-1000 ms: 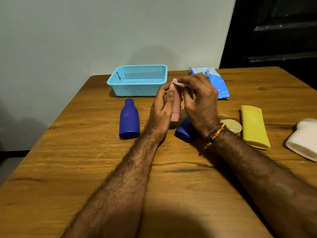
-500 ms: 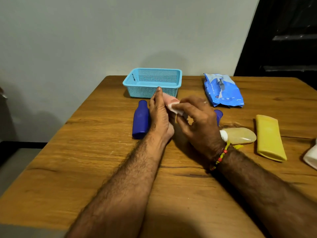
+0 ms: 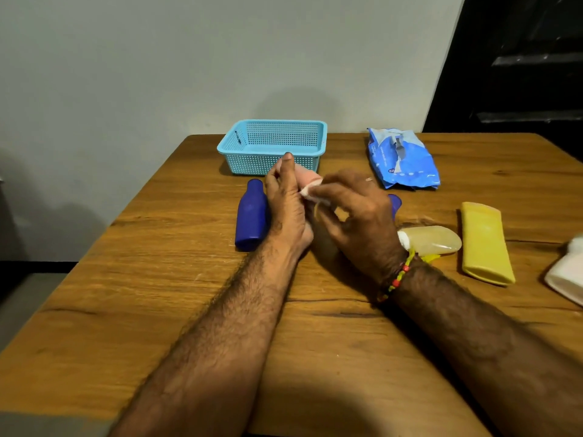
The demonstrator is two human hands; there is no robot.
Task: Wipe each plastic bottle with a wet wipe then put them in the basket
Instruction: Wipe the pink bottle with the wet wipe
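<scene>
Pink bottle held between both hands above the tabletop, just near of the blue basket.
Left hand fingers curl round the bottle, mostly hiding it; right hand fingers pinch a white wet wipe against its side.

The blue wipes pack carries printed lettering, too small and blurred to read. No other writing shows.
</scene>
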